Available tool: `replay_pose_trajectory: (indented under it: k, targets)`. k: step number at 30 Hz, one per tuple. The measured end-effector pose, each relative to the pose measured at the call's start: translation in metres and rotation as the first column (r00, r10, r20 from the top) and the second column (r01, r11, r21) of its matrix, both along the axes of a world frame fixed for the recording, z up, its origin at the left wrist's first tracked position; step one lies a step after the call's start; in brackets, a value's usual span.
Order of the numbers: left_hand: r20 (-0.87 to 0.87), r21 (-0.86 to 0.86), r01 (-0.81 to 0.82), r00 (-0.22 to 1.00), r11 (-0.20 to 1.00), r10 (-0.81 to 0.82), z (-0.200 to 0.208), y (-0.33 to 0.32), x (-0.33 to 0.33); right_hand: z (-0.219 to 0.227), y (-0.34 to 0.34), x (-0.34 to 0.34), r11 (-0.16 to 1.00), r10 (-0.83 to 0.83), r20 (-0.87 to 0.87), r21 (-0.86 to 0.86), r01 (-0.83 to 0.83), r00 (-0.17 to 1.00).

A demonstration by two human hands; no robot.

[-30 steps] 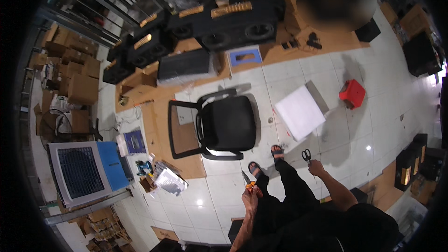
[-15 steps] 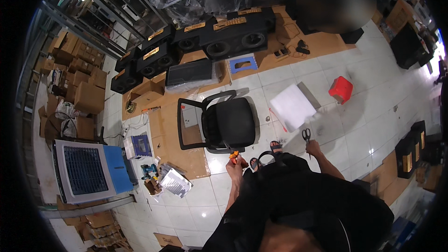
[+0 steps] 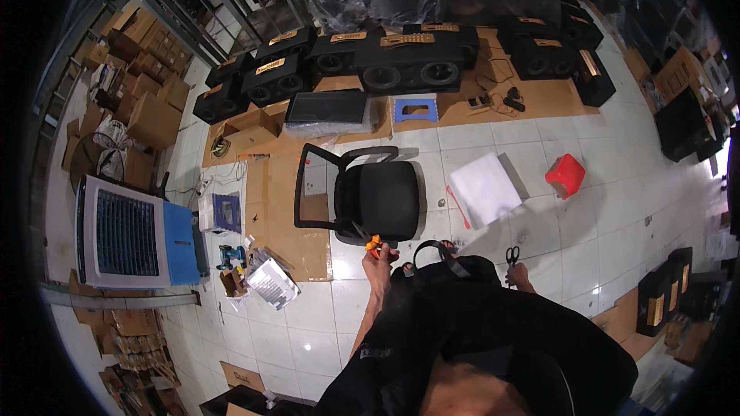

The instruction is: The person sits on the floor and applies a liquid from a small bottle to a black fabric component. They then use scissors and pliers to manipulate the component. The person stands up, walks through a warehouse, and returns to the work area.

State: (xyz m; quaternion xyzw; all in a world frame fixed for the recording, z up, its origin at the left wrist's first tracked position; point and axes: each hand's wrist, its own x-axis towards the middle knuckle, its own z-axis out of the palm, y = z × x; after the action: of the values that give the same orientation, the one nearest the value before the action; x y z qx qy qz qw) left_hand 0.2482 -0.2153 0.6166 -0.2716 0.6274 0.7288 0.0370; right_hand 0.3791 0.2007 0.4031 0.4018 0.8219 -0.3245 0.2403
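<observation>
My left hand (image 3: 376, 263) is closed round an orange-handled tool (image 3: 374, 244) whose thin grey tip points towards the chair; its exact kind is hard to make out. It is just in front of the black office chair (image 3: 389, 196), near the seat's near edge. Off to my right, my right hand (image 3: 522, 277) grips a pair of black-handled scissors (image 3: 512, 254), handle loops up and blades down. Beyond that hand, on the tiled floor, lie a white foam-like block (image 3: 486, 189) and a thin red strip (image 3: 457, 204).
A red stool (image 3: 565, 176) stands right of the block. Black speaker boxes (image 3: 408, 73) line cardboard at the back. Left are an air cooler (image 3: 123, 235), a blue step stool (image 3: 220, 213), a drill (image 3: 231, 256) and papers (image 3: 272, 283). More speakers (image 3: 664, 293) stand at right.
The view has shifted. My right hand has come nearer my body, still with the scissors. The left keeps the orange-handled tool. A blurred dark shape at upper right is gone, showing speakers there.
</observation>
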Motion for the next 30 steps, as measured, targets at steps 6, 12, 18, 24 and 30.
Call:
replay_pose_trajectory:
  k: [6,12,18,24,30]
  targets:
    - [-0.05,0.427,-0.022,0.998,0.904,0.048,0.034,-0.005,-0.007,-0.022,0.001,-0.047,0.979,0.201,-0.379,0.105,-0.174,0.903]
    - [-0.084,0.601,-0.024,0.992,0.799,0.093,0.095,-0.006,-0.009,0.161,-0.105,-0.148,0.956,0.121,-0.575,-0.151,-0.25,0.809]
    - [-0.086,0.647,0.061,0.996,0.76,-0.007,0.139,0.022,-0.008,0.31,-0.196,-0.176,0.671,-0.046,-0.752,-0.511,-0.537,0.658]
    - [-0.118,0.684,0.133,0.99,0.717,-0.071,0.152,0.04,0.002,0.335,-0.234,-0.152,0.64,-0.032,-0.67,-0.584,-0.5,0.742]
    - [-0.067,0.685,0.142,0.989,0.715,-0.133,0.155,0.042,0.007,0.35,-0.237,-0.141,0.531,0.065,-0.686,-0.591,-0.607,0.725]
